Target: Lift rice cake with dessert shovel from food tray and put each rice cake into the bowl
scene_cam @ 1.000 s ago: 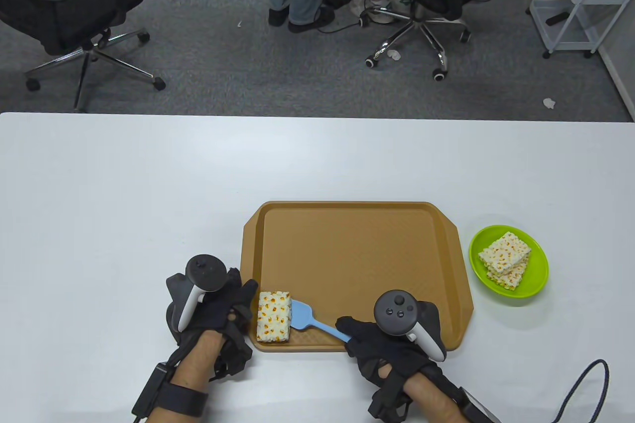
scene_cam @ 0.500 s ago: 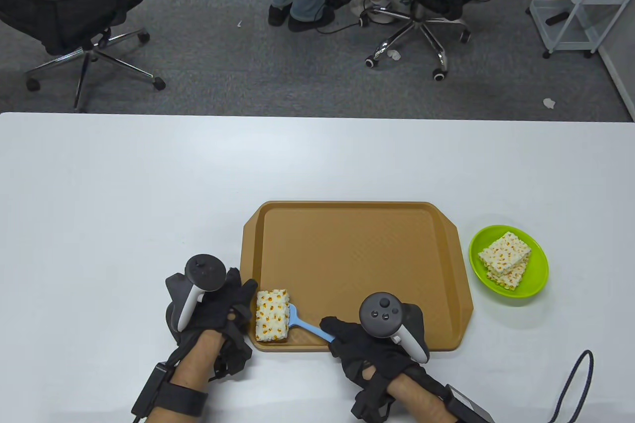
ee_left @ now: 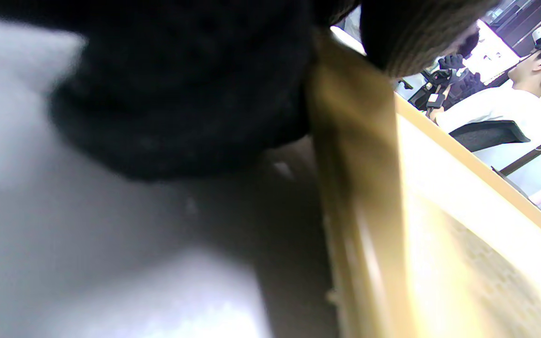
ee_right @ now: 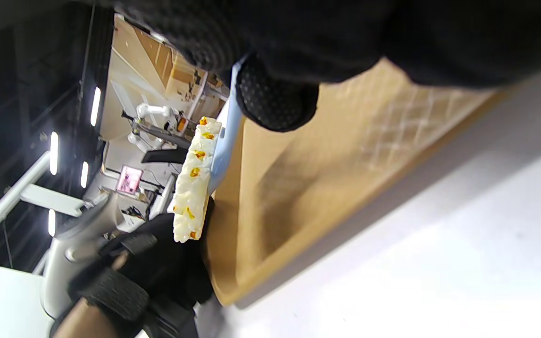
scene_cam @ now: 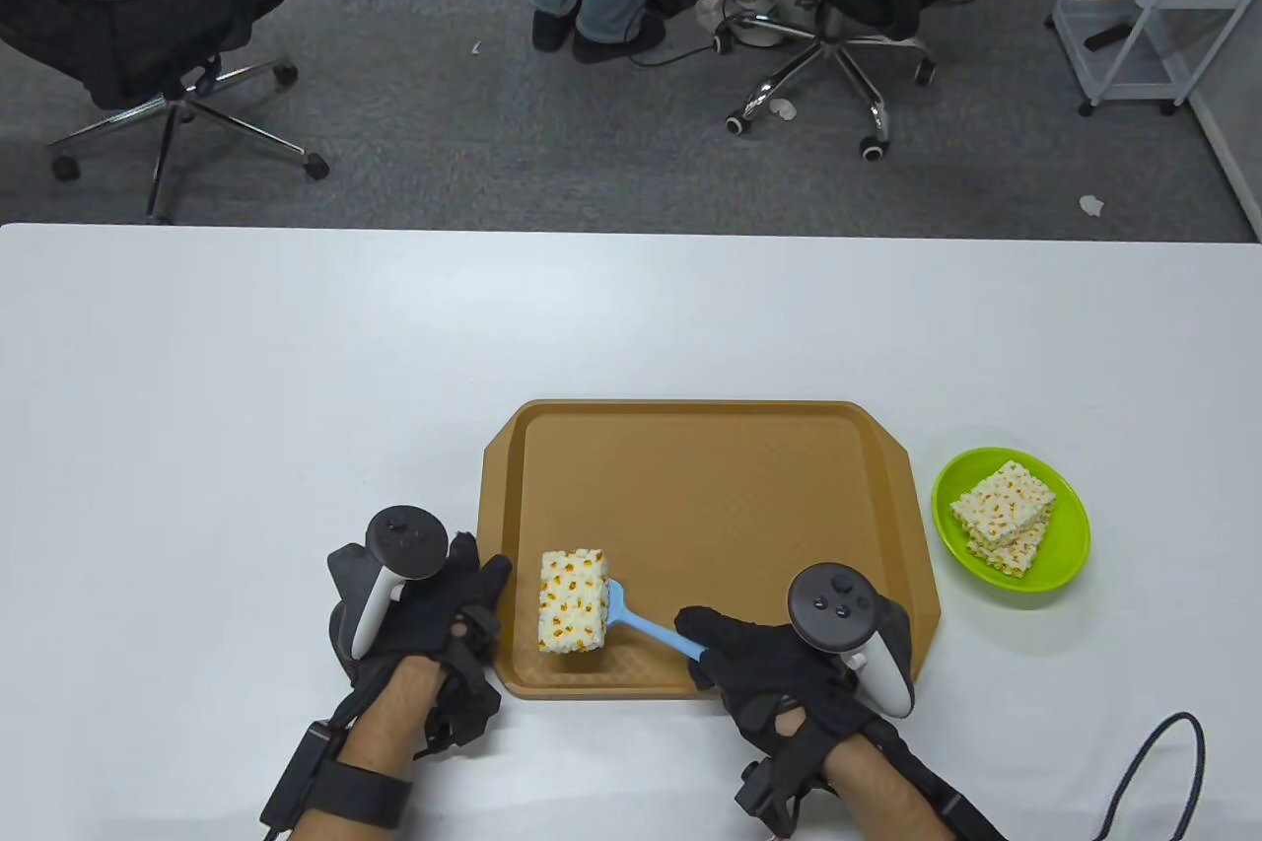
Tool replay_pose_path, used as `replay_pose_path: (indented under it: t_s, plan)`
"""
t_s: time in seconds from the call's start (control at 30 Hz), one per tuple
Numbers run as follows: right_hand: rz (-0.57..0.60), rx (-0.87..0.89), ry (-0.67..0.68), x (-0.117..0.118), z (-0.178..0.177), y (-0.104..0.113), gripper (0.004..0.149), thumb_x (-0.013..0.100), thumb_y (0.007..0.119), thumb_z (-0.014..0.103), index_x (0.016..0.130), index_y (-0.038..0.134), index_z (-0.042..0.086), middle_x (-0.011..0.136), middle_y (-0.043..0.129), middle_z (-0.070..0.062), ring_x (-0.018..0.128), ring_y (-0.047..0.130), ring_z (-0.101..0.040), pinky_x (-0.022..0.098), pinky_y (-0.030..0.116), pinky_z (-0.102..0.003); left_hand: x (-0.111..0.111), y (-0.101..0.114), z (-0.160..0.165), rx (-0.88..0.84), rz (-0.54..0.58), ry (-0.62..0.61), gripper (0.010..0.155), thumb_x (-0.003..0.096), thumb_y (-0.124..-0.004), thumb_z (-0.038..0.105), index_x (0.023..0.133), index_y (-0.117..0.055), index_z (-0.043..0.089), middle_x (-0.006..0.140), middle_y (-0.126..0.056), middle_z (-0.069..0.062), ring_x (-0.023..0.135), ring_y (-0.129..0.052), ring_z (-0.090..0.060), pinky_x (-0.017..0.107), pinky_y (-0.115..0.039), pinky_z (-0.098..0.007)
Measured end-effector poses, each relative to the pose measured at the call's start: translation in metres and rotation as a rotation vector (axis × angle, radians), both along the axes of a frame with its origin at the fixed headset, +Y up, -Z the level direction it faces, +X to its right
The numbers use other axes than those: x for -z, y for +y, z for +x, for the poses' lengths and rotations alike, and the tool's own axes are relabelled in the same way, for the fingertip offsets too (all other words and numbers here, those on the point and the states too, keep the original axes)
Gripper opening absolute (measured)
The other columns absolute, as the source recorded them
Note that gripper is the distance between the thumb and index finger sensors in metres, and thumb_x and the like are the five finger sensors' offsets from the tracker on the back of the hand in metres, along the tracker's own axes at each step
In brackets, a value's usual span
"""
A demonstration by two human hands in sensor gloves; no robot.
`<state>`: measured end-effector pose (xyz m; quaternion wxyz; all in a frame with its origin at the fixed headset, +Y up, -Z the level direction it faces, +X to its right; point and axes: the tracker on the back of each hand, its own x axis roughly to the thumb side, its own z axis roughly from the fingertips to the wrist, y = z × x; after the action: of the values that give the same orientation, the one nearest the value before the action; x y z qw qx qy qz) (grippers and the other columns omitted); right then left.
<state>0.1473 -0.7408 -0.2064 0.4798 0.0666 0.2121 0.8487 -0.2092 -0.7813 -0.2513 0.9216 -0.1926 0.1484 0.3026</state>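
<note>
1. The right hand [scene_cam: 789, 673] grips the blue handle of the dessert shovel [scene_cam: 646, 626] with curled fingers. The handle points to the left over the near part of the food tray [scene_cam: 710, 496], so the blade can go under the cake from its right side.
2. The rice cake [scene_cam: 572, 602] lies on the blade of the dessert shovel. In the right wrist view it seems to be raised a little above the tray floor, with the blade [ee_right: 221, 150] flat against its underside. I judge that the lift has begun.
3. The left hand [scene_cam: 424, 614] rests on the counter [scene_cam: 296, 368], just beside the left rim of the tray. Its fingertips touch the rim and it holds nothing. I think it is there to keep the tray from sliding while the shovel pushes.
4. The green bowl [scene_cam: 1011, 521] stands on the counter, just beside the right edge of the tray, and it already contains stacked rice cakes [scene_cam: 1004, 506].
5. The cake on the shovel is the only one I see on the tray, so the task looks almost finished.
6. The next move probably needs a level blade, because the cake could slip off on the way across the tray to the bowl.
</note>
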Motion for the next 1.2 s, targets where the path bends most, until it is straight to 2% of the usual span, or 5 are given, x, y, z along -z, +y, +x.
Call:
replay_pose_path:
  t_s: [0.4,0.7,1.03,1.2]
  plan:
    - [0.075,0.075,-0.165,0.002,0.06,0.033,0.055,0.038,0.07,0.029,0.091,0.071,0.015,0.065,0.093,-0.009,0.018,0.091,-0.01,0.016,0.089,-0.036,0.0,0.0,-0.001,-0.002,0.002,0.005,0.065,0.0475,-0.074,0.052,0.099,-0.061,0.014,0.046,-0.101,-0.008,0.011,-0.106,-0.019,-0.002,-0.088,-0.034]
    - [0.13,0.107,-0.383,-0.002,0.127,0.054,0.054,0.038,0.07,0.029,0.09,0.073,0.015,0.063,0.094,-0.01,0.017,0.091,-0.01,0.016,0.089,-0.036,0.0,0.0,-0.001,-0.003,0.002,0.005,0.065,0.0474,-0.074,0.052,0.099,-0.061,0.014,0.046,-0.101,-0.008,0.011,-0.106,-0.019,-0.002,-0.088,-0.034]
    - [0.116,0.146,-0.669,-0.024,0.203,0.054,0.053,0.038,0.071,0.029,0.089,0.075,0.014,0.061,0.096,-0.01,0.015,0.092,-0.009,0.014,0.09,-0.035,-0.001,0.0,-0.001,-0.007,0.003,0.006,0.065,0.0474,-0.074,0.052,0.099,-0.061,0.014,0.046,-0.101,-0.008,0.012,-0.106,-0.019,-0.002,-0.088,-0.034]
    - [0.077,0.192,-0.777,-0.034,0.225,0.048,0.053,0.039,0.071,0.029,0.089,0.075,0.013,0.061,0.096,-0.011,0.015,0.092,-0.009,0.014,0.09,-0.035,0.0,0.0,-0.001,-0.006,0.003,0.005,0.065,0.0474,-0.074,0.052,0.099,-0.061,0.014,0.046,-0.101,-0.008,0.011,-0.106,-0.019,-0.002,-0.088,-0.034]
